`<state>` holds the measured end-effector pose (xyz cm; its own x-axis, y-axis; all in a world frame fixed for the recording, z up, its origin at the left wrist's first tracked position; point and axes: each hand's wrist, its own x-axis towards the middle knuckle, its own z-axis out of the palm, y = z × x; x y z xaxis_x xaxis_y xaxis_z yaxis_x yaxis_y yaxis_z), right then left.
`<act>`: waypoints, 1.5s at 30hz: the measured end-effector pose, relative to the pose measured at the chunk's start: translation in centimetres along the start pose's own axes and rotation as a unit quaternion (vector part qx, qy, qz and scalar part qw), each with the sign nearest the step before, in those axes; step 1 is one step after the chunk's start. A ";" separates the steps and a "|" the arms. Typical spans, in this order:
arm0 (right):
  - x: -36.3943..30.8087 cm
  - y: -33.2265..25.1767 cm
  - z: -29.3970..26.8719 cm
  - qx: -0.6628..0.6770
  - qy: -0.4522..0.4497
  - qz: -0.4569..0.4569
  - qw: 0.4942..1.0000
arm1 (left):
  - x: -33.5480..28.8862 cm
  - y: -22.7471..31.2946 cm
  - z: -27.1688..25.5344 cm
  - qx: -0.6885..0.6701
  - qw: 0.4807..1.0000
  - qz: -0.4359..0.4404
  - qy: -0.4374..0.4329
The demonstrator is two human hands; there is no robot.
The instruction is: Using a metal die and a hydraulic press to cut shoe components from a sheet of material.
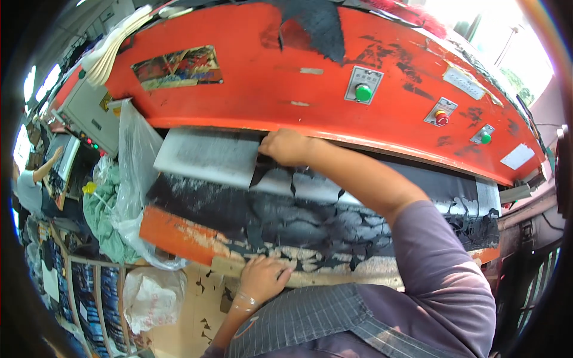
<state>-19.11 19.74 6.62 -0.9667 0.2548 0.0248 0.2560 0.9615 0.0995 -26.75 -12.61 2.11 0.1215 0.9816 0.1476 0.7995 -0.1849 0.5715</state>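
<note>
Left grip rests released at the near edge of the bed, fingers loosely spread, nothing seen held. Farther out, right grip is bent down over the pale board, apparently clenched on a black scrap. Scrap is hung from beneath the fingers, long axis slanted toward the body; right hand is much the nearer. Black sheet is laid well to its right, lengthwise along the board, below the orange press.
</note>
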 end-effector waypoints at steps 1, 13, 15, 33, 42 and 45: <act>1.6 1.1 1.0 -0.028 -0.017 0.011 0.999 | 1.2 -1.3 -0.2 -0.040 0.999 -0.002 -0.017; -8.4 4.0 -0.6 0.136 0.089 0.388 0.907 | 11.7 -5.4 -4.5 -0.229 0.965 -0.059 0.116; -11.8 3.3 -0.3 0.288 0.083 0.509 0.807 | 15.4 -6.2 -2.4 -0.264 0.960 -0.032 0.090; -17.9 -2.2 5.8 0.134 0.200 0.387 0.890 | 22.5 -6.3 5.5 -0.049 0.998 -0.019 0.039; -15.9 -3.5 4.5 0.057 0.210 0.373 0.902 | 22.3 -7.6 2.2 -0.032 0.999 -0.003 -0.001; -16.3 -4.3 2.9 0.158 0.221 0.423 0.865 | 22.0 -8.4 1.8 -0.140 0.986 -0.058 0.069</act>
<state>-4.44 11.77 2.95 -0.3222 0.8836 0.3399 0.7920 0.4482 -0.4144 -29.69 10.65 -0.90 -0.0577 0.9844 0.1662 0.6076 -0.0974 0.7882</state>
